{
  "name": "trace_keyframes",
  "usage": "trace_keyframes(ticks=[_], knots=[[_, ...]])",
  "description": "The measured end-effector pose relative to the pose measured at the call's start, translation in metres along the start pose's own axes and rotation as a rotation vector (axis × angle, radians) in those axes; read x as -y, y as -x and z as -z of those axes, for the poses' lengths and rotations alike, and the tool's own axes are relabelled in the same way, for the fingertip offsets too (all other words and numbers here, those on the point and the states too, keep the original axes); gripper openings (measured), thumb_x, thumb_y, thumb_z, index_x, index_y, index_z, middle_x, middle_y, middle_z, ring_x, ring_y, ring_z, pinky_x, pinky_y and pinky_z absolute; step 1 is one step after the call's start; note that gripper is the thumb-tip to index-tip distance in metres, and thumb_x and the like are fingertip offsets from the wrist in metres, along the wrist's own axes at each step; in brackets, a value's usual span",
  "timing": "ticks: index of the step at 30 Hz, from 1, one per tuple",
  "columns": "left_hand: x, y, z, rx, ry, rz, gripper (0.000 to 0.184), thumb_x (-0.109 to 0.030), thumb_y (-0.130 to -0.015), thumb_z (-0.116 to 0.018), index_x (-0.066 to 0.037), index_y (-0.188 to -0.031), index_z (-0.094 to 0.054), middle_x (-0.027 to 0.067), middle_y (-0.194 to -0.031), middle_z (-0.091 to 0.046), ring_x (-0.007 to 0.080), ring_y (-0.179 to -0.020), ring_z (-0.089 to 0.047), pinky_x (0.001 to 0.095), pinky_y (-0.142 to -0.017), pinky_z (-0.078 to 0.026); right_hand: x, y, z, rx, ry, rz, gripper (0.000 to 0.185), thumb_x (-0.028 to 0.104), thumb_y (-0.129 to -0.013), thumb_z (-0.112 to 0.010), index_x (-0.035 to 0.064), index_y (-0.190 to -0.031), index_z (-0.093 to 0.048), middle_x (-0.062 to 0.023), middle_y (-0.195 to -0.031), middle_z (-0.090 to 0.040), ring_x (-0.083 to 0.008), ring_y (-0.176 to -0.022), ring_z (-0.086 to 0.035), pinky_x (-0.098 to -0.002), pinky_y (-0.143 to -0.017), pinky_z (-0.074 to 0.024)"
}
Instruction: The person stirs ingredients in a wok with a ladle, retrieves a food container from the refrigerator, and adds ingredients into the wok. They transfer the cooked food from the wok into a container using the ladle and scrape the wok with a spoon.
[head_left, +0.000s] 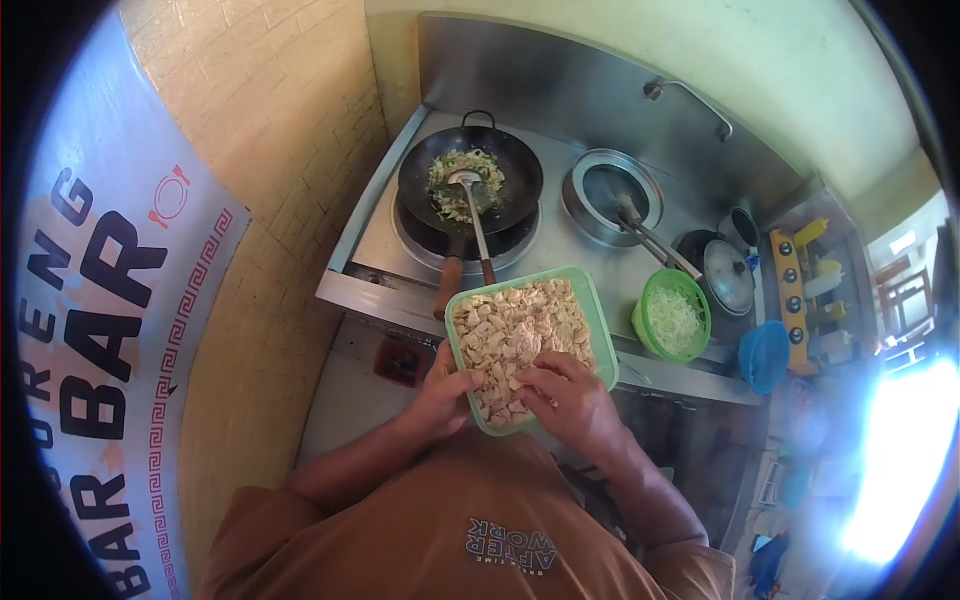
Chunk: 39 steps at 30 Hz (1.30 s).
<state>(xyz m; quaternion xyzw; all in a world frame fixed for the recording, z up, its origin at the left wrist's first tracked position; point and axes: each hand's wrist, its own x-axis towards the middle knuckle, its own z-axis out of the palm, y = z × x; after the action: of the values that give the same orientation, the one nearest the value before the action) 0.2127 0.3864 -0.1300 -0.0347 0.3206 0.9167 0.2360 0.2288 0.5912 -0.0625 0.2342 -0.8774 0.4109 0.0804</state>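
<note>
A light green plastic container (603,335) full of chopped cooked meat, which looks like chicken (520,325), is held in front of my body. My left hand (440,392) grips its left side, the thumb over the rim. Fingers of my right hand (572,400) are bunched together in the meat near the front, closed on some pieces. Beyond the container, a black wok (520,160) sits on the burner with chopped food (455,170) in it. A metal spatula (475,215) rests in the wok, its handle reaching towards the container.
A metal pot (652,190) with a long-handled utensil stands right of the wok. Nearby are a green basket (700,345) of shredded pale vegetable, a lidded pan (727,275) and a blue bowl (764,357). Bottles (812,232) line the right side; a printed banner (120,300) hangs left.
</note>
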Motion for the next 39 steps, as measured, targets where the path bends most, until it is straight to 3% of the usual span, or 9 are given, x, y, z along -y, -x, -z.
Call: trace_keyframes(ticks=[9,15,22,25,27,30,34,36,39], knots=[[-0.057,-0.009,0.019,-0.091,0.03,-0.079,0.076,-0.007,-0.076,-0.067,-0.003,-0.137,-0.02,0.0162,-0.132,-0.043,0.0288,-0.122,-0.049,0.0461,-0.103,-0.044,0.003,-0.07,-0.027,0.084,-0.117,-0.005,0.016,0.002,-0.075,-0.071,0.0063,-0.091,-0.069,-0.0089,-0.086,-0.066,-0.0232,-0.075,-0.066,-0.0322,-0.069,-0.0551],[-0.1,-0.025,0.062,-0.063,0.002,-0.182,0.077,-0.012,-0.077,-0.069,0.0,-0.139,-0.024,0.017,-0.133,-0.045,0.0292,-0.122,-0.051,0.0454,-0.102,-0.045,-0.024,-0.137,-0.053,0.119,-0.664,-0.451,0.009,0.002,-0.081,-0.07,-0.001,-0.088,-0.067,-0.006,-0.084,-0.068,-0.0117,-0.074,-0.064,-0.0247,-0.065,-0.0514],[-0.132,-0.02,0.137,-0.164,0.025,-0.292,0.076,-0.016,-0.078,-0.065,0.0,-0.142,-0.027,0.0178,-0.136,-0.046,0.0295,-0.122,-0.052,0.0434,-0.102,-0.046,-0.113,-0.268,-0.055,-0.154,-0.954,-0.628,0.02,0.001,-0.082,-0.068,-0.0041,-0.1,-0.061,-0.0108,-0.09,-0.067,-0.0141,-0.075,-0.064,-0.0269,-0.066,-0.0549],[-0.146,-0.003,0.154,-0.249,0.007,-0.307,0.085,-0.032,-0.075,-0.069,0.001,-0.143,-0.028,0.0173,-0.139,-0.044,0.0315,-0.124,-0.05,0.0449,-0.102,-0.046,-0.198,-0.31,-0.079,-0.177,-0.825,-0.725,0.022,0.006,-0.082,-0.07,-0.0026,-0.1,-0.062,-0.0094,-0.089,-0.066,-0.0164,-0.076,-0.064,-0.0281,-0.068,-0.0572],[-0.153,0.016,0.17,-0.327,-0.021,-0.283,0.088,-0.034,-0.074,-0.07,0.0,-0.143,-0.028,0.0174,-0.139,-0.044,0.0323,-0.124,-0.05,0.0452,-0.102,-0.046,-0.245,-0.326,-0.105,-0.209,-0.75,-0.817,0.024,0.006,-0.081,-0.07,-0.0018,-0.103,-0.063,-0.0082,-0.087,-0.066,-0.018,-0.077,-0.064,-0.0283,-0.069,-0.0576],[-0.161,0.035,0.175,-0.406,-0.031,-0.3,0.092,-0.033,-0.072,-0.07,-0.001,-0.145,-0.024,0.0174,-0.14,-0.042,0.0337,-0.125,-0.049,0.0459,-0.103,-0.045,-0.294,-0.337,-0.147,-0.045,-0.614,-1.104,0.033,0.014,-0.082,-0.071,0.0028,-0.112,-0.065,-0.008,-0.085,-0.066,-0.018,-0.076,-0.064,-0.029,-0.072,-0.0553],[-0.17,0.047,0.152,-0.49,-0.057,-0.303,0.1,-0.034,-0.067,-0.073,-0.003,-0.146,-0.022,0.0167,-0.142,-0.04,0.0352,-0.126,-0.047,0.0468,-0.103,-0.045,-0.345,-0.342,-0.161,0.019,0.018,-0.807,0.033,0.016,-0.078,-0.072,0.0091,-0.11,-0.069,-0.0091,-0.089,-0.07,-0.0192,-0.084,-0.067,-0.0306,-0.076,-0.0548],[-0.171,0.05,0.142,-0.494,-0.076,-0.299,0.101,-0.034,-0.067,-0.074,-0.003,-0.147,-0.021,0.0166,-0.142,-0.039,0.0352,-0.126,-0.046,0.0472,-0.103,-0.045,-0.334,-0.339,-0.144,0.068,0.146,-0.662,0.033,0.017,-0.075,-0.073,0.0108,-0.107,-0.07,-0.0096,-0.09,-0.071,-0.02,-0.085,-0.068,-0.0324,-0.077,-0.0547],[-0.17,0.047,0.125,-0.45,-0.12,-0.287,0.102,-0.035,-0.067,-0.075,-0.003,-0.147,-0.021,0.0165,-0.142,-0.039,0.035,-0.126,-0.046,0.0478,-0.102,-0.046,-0.298,-0.333,-0.12,0.076,0.162,-0.538,0.036,0.02,-0.073,-0.074,0.0176,-0.109,-0.07,-0.0123,-0.094,-0.071,-0.0289,-0.094,-0.067,-0.0381,-0.087,-0.0521]])
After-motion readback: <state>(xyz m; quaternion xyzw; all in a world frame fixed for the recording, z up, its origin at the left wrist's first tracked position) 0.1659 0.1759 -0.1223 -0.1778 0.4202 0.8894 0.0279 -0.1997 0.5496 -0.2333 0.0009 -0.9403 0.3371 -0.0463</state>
